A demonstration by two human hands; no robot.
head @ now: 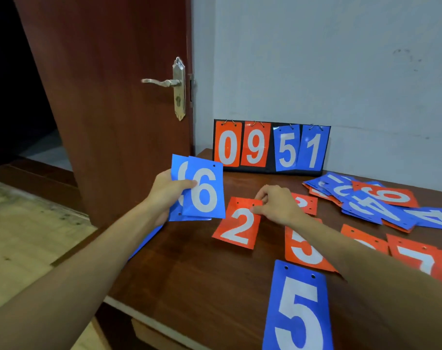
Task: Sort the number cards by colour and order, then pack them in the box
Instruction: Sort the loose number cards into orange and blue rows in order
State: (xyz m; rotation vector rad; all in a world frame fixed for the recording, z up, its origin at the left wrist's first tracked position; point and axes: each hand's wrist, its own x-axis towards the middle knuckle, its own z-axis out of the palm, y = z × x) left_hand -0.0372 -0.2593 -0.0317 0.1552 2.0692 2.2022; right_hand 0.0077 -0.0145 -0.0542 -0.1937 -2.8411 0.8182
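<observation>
- Head view, the hands: my left hand [164,192] grips a small stack of blue cards [204,193] held up above the table's [189,274] left edge. The thumb lies across the face of the front card, a 6, and the fingers are curled behind the stack.
- My right hand [278,203] pinches the top edge of the red 2 card [237,227] between thumb and curled fingers. I cannot tell whether that card lies flat on the wood or is lifted a little.
- Head view, loose cards: a red 3 card [303,248] lies just right of the 2, partly under my right forearm, and another red card peeks out behind the right hand.
- A blue 5 card [298,311] lies nearest me, apart from the 2.
- A red 7 card [416,258] sits at the right edge.
- A mixed pile [366,198] of blue and red cards is heaped at the far right.
- A blue card [146,238] shows under my left forearm at the table's edge.
- Head view, holder: a black scoreboard stand [270,145] leans against the wall at the back of the table, with cards hung on rings reading red 0, red 9, blue 5, blue 1.
</observation>
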